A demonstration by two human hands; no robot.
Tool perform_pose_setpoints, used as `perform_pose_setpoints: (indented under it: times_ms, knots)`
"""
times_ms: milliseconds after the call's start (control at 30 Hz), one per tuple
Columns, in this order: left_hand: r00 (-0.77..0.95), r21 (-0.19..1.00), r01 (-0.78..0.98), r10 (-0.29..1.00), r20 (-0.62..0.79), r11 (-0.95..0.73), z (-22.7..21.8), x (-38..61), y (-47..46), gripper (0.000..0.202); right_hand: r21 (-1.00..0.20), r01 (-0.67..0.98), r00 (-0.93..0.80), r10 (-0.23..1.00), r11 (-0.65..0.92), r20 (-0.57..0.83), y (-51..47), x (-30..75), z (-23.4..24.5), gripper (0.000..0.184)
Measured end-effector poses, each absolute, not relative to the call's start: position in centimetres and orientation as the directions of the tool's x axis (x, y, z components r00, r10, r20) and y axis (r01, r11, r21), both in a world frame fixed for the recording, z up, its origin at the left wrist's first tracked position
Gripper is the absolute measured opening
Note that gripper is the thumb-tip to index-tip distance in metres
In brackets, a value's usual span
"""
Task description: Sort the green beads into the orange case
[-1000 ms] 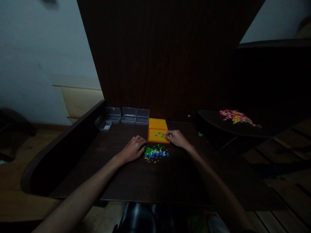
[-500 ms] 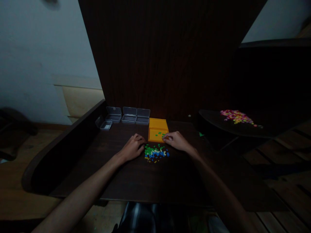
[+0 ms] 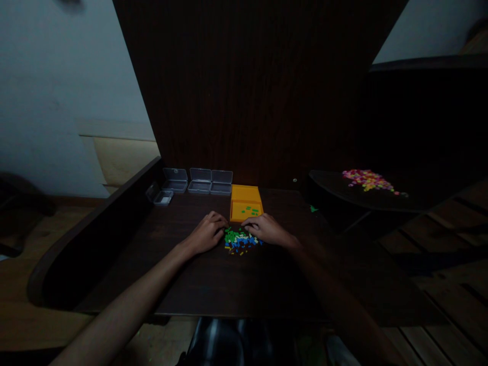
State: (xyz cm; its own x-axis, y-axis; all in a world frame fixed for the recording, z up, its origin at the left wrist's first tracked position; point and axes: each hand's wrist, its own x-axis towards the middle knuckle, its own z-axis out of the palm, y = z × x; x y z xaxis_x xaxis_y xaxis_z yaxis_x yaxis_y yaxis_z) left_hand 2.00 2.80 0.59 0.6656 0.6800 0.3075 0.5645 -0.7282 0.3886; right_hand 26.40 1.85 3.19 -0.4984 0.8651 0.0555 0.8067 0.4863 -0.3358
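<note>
A pile of small toy building bricks (image 3: pixel 241 241) in green, blue, white and yellow lies on the dark table. Beside its left edge rests my left hand (image 3: pixel 209 234), fingers loosely bent and apart, with no brick visible in them. Over the pile's far right side is my right hand (image 3: pixel 270 231), its thumb and fingertips slightly apart and reaching down toward the bricks; nothing shows between them. Just beyond the pile an orange box (image 3: pixel 233 211) stands with its lid laid back. Several green bricks (image 3: pixel 248 208) lie inside it.
Clear plastic cases (image 3: pixel 211 188) with raised lids line the back left, and a smaller clear case (image 3: pixel 163 198) sits nearer the left side panel (image 3: pixel 95 216). Multicoloured small pieces (image 3: pixel 368 180) are heaped on a shelf at right. A dark upright panel (image 3: pixel 259 101) closes off the back.
My right hand has moved from over the orange box back toward me and left, to the brick pile. Another green brick appears in the box. My left hand stays beside the pile.
</note>
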Motion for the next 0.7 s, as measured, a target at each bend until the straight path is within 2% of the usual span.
perform_pose_setpoints:
  times_ms: [200,700]
  knots:
    - [0.666,0.388,0.573,0.686,0.293,-0.722,0.58,1.93,2.8,0.029,-0.274,0.812,-0.524,0.851,0.515,0.044,1.47,25.6,3.04,0.027]
    - [0.67,0.401,0.567,0.686,0.285,-0.72,0.86,1.93,2.66,0.026,-0.283,0.813,-0.528,0.849,0.509,0.012,1.21,25.3,3.24,0.031]
